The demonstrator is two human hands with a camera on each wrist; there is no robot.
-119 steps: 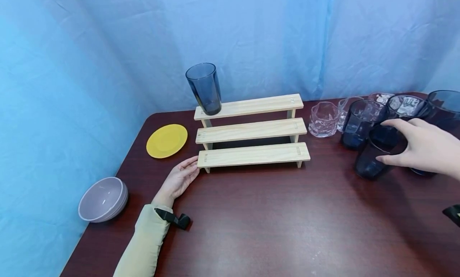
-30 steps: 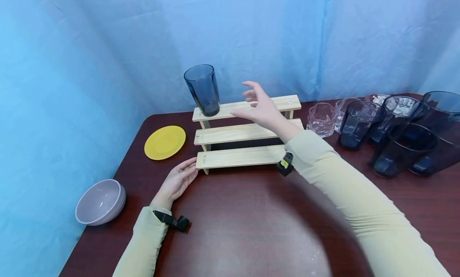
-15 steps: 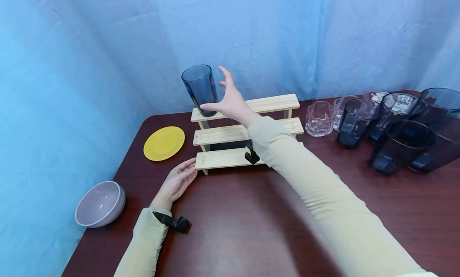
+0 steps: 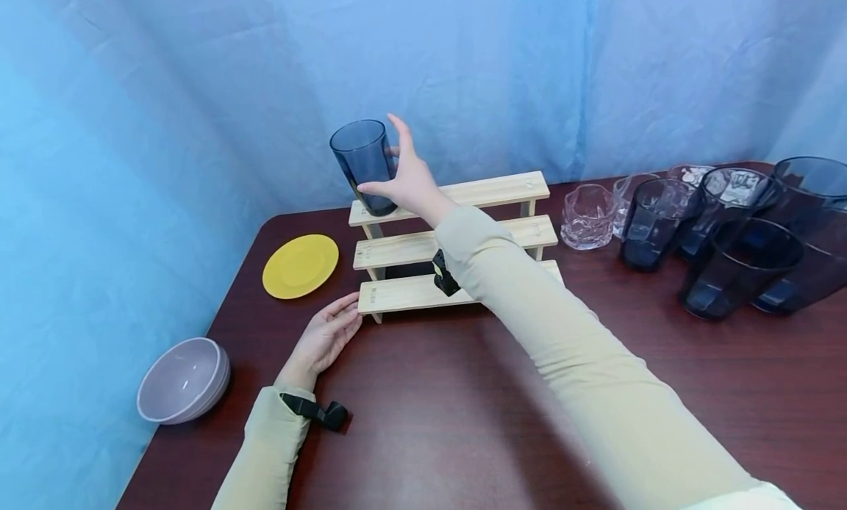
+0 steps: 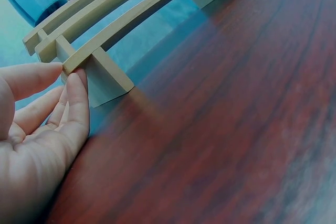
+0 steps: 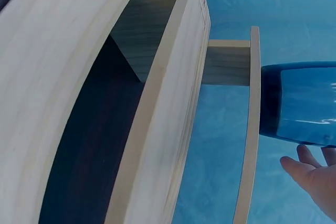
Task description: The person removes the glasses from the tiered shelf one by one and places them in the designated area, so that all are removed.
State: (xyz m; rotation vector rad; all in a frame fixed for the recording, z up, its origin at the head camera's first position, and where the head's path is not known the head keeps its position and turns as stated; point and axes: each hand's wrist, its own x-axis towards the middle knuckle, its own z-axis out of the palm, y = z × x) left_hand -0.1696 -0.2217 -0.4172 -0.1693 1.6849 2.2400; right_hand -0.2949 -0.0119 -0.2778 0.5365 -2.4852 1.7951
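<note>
At the far left, near the tabletop (image 4: 410,422) edge, a lilac bowl (image 4: 183,380) stands, and behind it, further to the right, a yellow plate (image 4: 300,266) lies flat.

Your left hand (image 4: 322,339) rests on the tabletop with relaxed, almost straight fingers. It grasps nothing; the fingertips (image 5: 73,80) touch the left end of the lowest step of the wooden stepped shelf (image 4: 456,242). In the left wrist view, the thumb lies just at the corner of that step.

The dark blue glass (image 4: 363,165) stands upright on the left end of the top step, the farthest one. Your right hand (image 4: 406,176) is at the right side of this glass. The thumb lies across the near lower part of it and the fingers (image 4: 400,135) go up along its right and far side, so the hand is around the glass from the right. In the right wrist view, a small gap shows between the glass (image 6: 299,102) and the fingertips (image 6: 310,174), so I cannot tell how firm the grip is.

On the right part of the tabletop, well apart from your hands, a clear glass (image 4: 585,216) stands near the shelf, and beside it a group of dark tumblers (image 4: 734,238) stands close together.
</note>
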